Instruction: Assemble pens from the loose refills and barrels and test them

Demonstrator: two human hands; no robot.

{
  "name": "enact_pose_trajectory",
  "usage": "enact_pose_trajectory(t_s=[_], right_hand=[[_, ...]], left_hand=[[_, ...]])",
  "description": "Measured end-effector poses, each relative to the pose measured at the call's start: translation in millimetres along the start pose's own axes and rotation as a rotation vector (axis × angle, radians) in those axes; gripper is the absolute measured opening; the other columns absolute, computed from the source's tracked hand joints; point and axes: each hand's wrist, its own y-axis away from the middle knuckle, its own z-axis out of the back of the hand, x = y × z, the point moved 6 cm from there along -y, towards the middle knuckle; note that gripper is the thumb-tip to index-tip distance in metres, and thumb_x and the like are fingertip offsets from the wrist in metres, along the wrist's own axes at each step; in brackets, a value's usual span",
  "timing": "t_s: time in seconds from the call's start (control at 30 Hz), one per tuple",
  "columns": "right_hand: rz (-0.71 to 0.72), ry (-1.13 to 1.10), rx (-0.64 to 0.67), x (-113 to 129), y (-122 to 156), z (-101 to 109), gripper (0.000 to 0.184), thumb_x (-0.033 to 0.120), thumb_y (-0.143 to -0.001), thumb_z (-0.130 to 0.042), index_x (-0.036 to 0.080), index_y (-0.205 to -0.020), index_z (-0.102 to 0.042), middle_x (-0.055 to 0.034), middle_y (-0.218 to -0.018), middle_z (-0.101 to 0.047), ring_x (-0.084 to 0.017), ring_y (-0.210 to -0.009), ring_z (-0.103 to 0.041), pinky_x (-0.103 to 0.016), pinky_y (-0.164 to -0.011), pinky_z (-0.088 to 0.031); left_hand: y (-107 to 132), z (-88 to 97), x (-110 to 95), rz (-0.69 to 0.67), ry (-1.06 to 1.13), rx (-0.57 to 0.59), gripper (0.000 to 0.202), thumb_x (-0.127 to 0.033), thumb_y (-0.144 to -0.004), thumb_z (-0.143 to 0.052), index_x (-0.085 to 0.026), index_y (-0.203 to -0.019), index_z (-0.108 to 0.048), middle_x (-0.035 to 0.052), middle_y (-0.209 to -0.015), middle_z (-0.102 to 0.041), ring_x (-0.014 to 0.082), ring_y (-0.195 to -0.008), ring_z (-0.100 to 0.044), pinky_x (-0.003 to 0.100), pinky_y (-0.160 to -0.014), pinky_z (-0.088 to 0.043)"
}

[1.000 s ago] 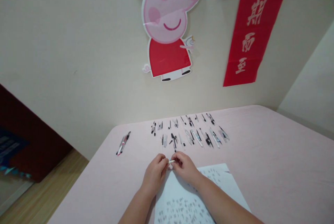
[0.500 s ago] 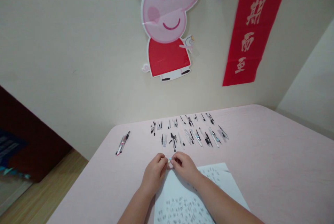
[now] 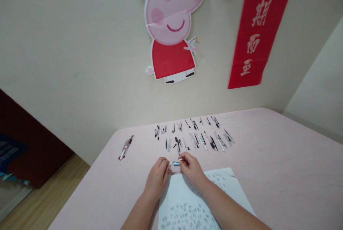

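My left hand is closed in a pinch at the far edge of the written paper. A thin white pen part shows at its fingertips. Across from it, my right hand pinches another slim white pen part. A short light-blue pen piece lies between the two hands, close to the right fingertips. The fingers partly hide these small pieces, so I cannot make out how they join.
Beyond the hands, several pens and pen parts lie in two rows on the pink cloth. A few pens lie apart at the left. The wall behind carries a pig cutout and a red banner.
My hands have moved slightly apart, and the right hand has shifted a little up and right. More of the blue piece and the white ends shows between them.
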Motion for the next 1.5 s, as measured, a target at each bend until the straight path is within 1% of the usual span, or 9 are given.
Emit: enact_pose_trajectory(t_s=[0.23, 0.47, 0.7, 0.9, 1.03, 1.1, 1.27, 1.43, 1.5], right_hand=[[0.004, -0.091, 0.015, 2, -1, -2, 0.010, 0.019, -0.072, -0.050, 0.018, -0.081, -0.056, 0.0025, -0.063, -0.050, -0.012, -0.056, -0.047, -0.023, -0.053, -0.039], [-0.036, -0.180, 0.066, 7, -1, -4, 0.012, 0.027, -0.070, -0.062, 0.018, -0.076, -0.059, 0.0031, -0.060, -0.050, -0.012, -0.057, -0.047, -0.023, -0.053, -0.038], [-0.065, -0.280, 0.049, 2, -3, -4, 0.018, 0.034, -0.071, -0.065, 0.017, -0.070, -0.060, 0.0019, -0.060, -0.053, -0.012, -0.056, -0.047, -0.024, -0.053, -0.038], [-0.159, -0.415, -0.056, 0, -5, 5, 0.028, 0.041, -0.066, -0.070, 0.017, -0.068, -0.057, 0.0024, -0.057, -0.054, -0.009, -0.049, -0.045, -0.020, -0.044, -0.034], [-0.302, -0.542, -0.200, -9, -5, 17, 0.032, 0.046, -0.066, -0.070, 0.018, -0.071, -0.055, 0.0067, -0.051, -0.049, -0.006, -0.039, -0.034, -0.017, -0.036, -0.023], [-0.374, -0.591, -0.282, -17, -4, 23, 0.032, 0.046, -0.065, -0.070, 0.019, -0.072, -0.054, 0.0082, -0.050, -0.047, -0.005, -0.037, -0.032, -0.017, -0.035, -0.020], [-0.361, -0.668, -0.457, -31, -6, 38, 0.030, 0.043, -0.064, -0.071, 0.019, -0.072, -0.055, 0.0064, -0.055, -0.051, -0.006, -0.044, -0.041, -0.017, -0.039, -0.029], [-0.371, -0.760, -0.528, -33, -8, 43, 0.032, 0.043, -0.061, -0.074, 0.019, -0.067, -0.053, 0.0059, -0.055, -0.051, -0.006, -0.044, -0.040, -0.016, -0.038, -0.029], [-0.383, -0.786, -0.526, -30, -8, 42, 0.034, 0.043, -0.058, -0.076, 0.019, -0.065, -0.053, 0.0059, -0.054, -0.051, -0.005, -0.044, -0.040, -0.016, -0.039, -0.029]], left_hand=[[0, 0.7, -2, -0.004, 0.127, -0.039, 0.018, -0.019, -0.091, -0.037, -0.018, -0.097, -0.054, 0.0083, -0.096, -0.056, 0.0187, -0.092, -0.055, 0.034, -0.082, -0.048], [2, -3.8, -7, -0.028, 0.188, 0.006, 0.018, -0.015, -0.089, -0.038, -0.018, -0.099, -0.053, 0.0089, -0.099, -0.054, 0.0192, -0.096, -0.053, 0.035, -0.085, -0.046], [1, -5.0, -9, 0.002, 0.174, 0.065, 0.020, -0.014, -0.088, -0.038, -0.019, -0.099, -0.054, 0.0087, -0.099, -0.054, 0.0192, -0.093, -0.054, 0.035, -0.083, -0.046], [0, -2.3, -1, 0.036, 0.138, 0.048, 0.020, -0.019, -0.088, -0.039, -0.019, -0.097, -0.057, 0.0091, -0.098, -0.056, 0.0198, -0.091, -0.056, 0.034, -0.081, -0.047], [0, 0.4, 3, 0.057, 0.111, 0.034, 0.021, -0.023, -0.088, -0.042, -0.020, -0.098, -0.060, 0.0094, -0.099, -0.060, 0.0206, -0.091, -0.058, 0.034, -0.081, -0.047], [-1, 0.7, 5, 0.068, 0.093, 0.040, 0.022, -0.025, -0.088, -0.043, -0.020, -0.098, -0.061, 0.0092, -0.098, -0.061, 0.0206, -0.090, -0.058, 0.034, -0.081, -0.047], [0, 1.1, 12, 0.086, 0.049, 0.036, 0.023, -0.028, -0.090, -0.042, -0.020, -0.098, -0.061, 0.0083, -0.096, -0.061, 0.0201, -0.088, -0.059, 0.034, -0.080, -0.048], [-1, 6.9, 24, 0.111, 0.030, -0.066, 0.021, -0.024, -0.087, -0.043, -0.019, -0.096, -0.062, 0.0081, -0.092, -0.061, 0.0209, -0.088, -0.059, 0.037, -0.081, -0.049], [-1, 9.4, 27, 0.126, 0.030, -0.103, 0.021, -0.023, -0.087, -0.043, -0.018, -0.095, -0.063, 0.0083, -0.091, -0.062, 0.0213, -0.088, -0.059, 0.037, -0.081, -0.049]])
